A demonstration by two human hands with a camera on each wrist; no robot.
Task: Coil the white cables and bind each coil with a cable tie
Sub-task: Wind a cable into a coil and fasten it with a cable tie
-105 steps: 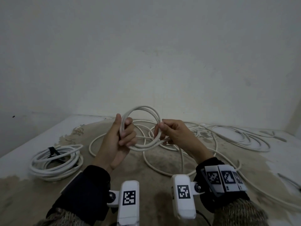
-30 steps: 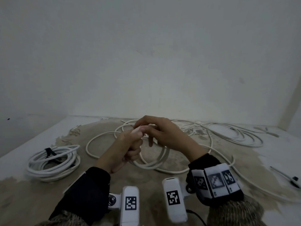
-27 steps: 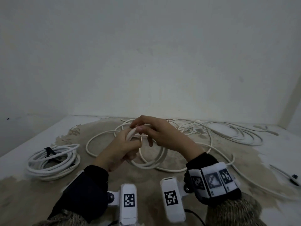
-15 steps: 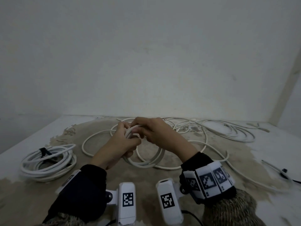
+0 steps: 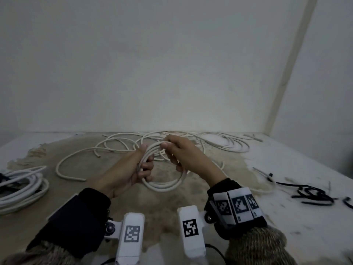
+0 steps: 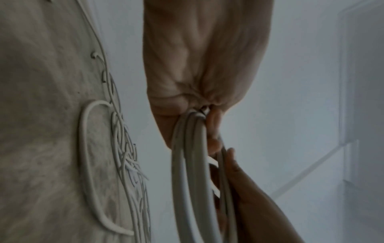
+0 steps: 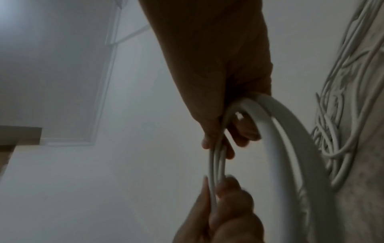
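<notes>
A small coil of white cable (image 5: 164, 185) hangs in the air between both hands. My left hand (image 5: 142, 165) grips its left side with the fingers curled round the strands (image 6: 190, 148). My right hand (image 5: 172, 150) pinches the top of the coil between thumb and fingers (image 7: 218, 148). Loose white cable (image 5: 122, 145) lies spread over the surface behind the hands. Black cable ties (image 5: 309, 194) lie at the right.
A finished white coil (image 5: 21, 188) bound with a black tie rests at the left edge. The worn brown and white surface (image 5: 267, 217) meets a plain wall at the back. More loose cable loops (image 5: 225, 144) lie at the back right.
The hands have shifted slightly right and the coil now hangs lower below them. The camera turned right, bringing the black cable ties into view.
</notes>
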